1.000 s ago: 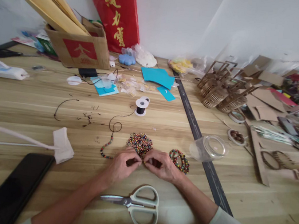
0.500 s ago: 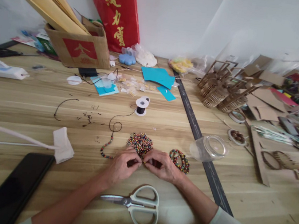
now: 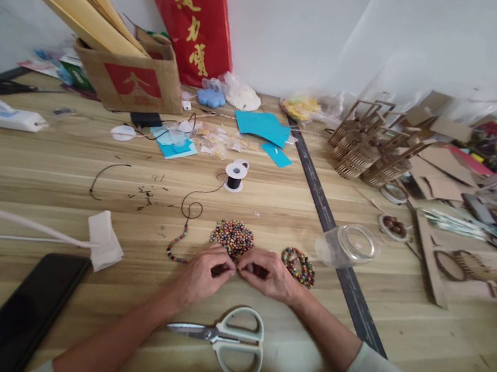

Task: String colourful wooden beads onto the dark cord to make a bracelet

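My left hand [image 3: 206, 272] is closed in a pinch on the end of a thin black cord. A strung row of colourful beads [image 3: 170, 249] on that cord trails out from behind this hand. Opposite it, my right hand [image 3: 268, 274] pinches a small bead, its fingertips meeting the left ones; the bead is mostly hidden. Just beyond the fingers lies a pile of loose multicoloured beads [image 3: 233, 236]. The cord runs back to a white spool [image 3: 235, 178] wound with black. A finished-looking coil of beads [image 3: 298, 267] rests beside my right wrist.
Scissors [image 3: 228, 337] with pale handles lie between my forearms. A black phone [image 3: 23, 312] and a white tissue [image 3: 104, 241] are at the left. To the right sit a clear plastic lid [image 3: 353, 247] and small woven baskets [image 3: 363, 152]. A cardboard box [image 3: 129, 82] stands at the back.
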Action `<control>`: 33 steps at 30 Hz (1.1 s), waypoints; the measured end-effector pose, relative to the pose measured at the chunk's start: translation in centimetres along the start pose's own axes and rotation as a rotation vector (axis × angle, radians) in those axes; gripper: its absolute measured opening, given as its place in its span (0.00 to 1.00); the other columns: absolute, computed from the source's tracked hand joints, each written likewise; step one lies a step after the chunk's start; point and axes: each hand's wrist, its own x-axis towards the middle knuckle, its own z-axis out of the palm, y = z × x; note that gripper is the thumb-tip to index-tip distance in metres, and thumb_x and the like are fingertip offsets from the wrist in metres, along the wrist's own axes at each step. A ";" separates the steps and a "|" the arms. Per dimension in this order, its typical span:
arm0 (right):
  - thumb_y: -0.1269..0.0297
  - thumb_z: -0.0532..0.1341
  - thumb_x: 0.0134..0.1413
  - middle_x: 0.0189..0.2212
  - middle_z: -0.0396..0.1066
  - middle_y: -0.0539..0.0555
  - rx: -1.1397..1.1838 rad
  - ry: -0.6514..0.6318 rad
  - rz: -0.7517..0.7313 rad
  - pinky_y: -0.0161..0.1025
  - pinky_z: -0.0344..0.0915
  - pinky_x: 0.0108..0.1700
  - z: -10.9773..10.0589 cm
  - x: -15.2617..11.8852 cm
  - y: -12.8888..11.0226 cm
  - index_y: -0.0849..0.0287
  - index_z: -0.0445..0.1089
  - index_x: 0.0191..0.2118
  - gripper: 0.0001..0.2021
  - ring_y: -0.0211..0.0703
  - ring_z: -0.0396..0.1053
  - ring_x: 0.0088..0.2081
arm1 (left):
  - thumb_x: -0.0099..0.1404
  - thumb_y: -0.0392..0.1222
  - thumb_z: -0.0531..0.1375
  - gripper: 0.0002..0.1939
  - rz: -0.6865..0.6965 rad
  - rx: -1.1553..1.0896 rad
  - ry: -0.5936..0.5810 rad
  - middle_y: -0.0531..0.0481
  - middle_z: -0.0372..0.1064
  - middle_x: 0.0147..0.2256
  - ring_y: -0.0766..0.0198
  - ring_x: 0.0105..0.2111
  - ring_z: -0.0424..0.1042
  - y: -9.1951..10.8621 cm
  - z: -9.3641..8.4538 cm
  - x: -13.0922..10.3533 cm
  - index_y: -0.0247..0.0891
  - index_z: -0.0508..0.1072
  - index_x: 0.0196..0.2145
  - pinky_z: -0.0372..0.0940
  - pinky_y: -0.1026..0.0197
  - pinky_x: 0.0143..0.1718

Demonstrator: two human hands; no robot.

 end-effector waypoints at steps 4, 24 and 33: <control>0.66 0.59 0.61 0.30 0.72 0.55 -0.009 0.001 0.007 0.33 0.65 0.32 0.0 0.0 0.1 0.62 0.72 0.36 0.06 0.37 0.67 0.29 | 0.57 0.27 0.62 0.07 0.008 -0.004 -0.001 0.49 0.72 0.26 0.61 0.31 0.69 0.1 0.0 0.0 0.35 0.74 0.25 0.63 0.62 0.34; 0.65 0.60 0.61 0.30 0.72 0.55 -0.040 0.007 0.028 0.33 0.66 0.31 0.1 -0.2 0.2 0.62 0.71 0.36 0.06 0.37 0.67 0.28 | 0.58 0.28 0.62 0.06 0.003 -0.008 0.002 0.49 0.72 0.27 0.61 0.32 0.69 0.1 0.0 0.1 0.36 0.75 0.26 0.63 0.61 0.34; 0.64 0.59 0.63 0.31 0.73 0.56 -0.034 -0.016 0.010 0.34 0.67 0.33 0.0 0.0 0.1 0.62 0.72 0.36 0.07 0.38 0.68 0.30 | 0.58 0.28 0.62 0.06 0.010 0.000 0.000 0.49 0.72 0.27 0.61 0.31 0.69 -0.1 0.0 0.1 0.37 0.75 0.26 0.63 0.61 0.34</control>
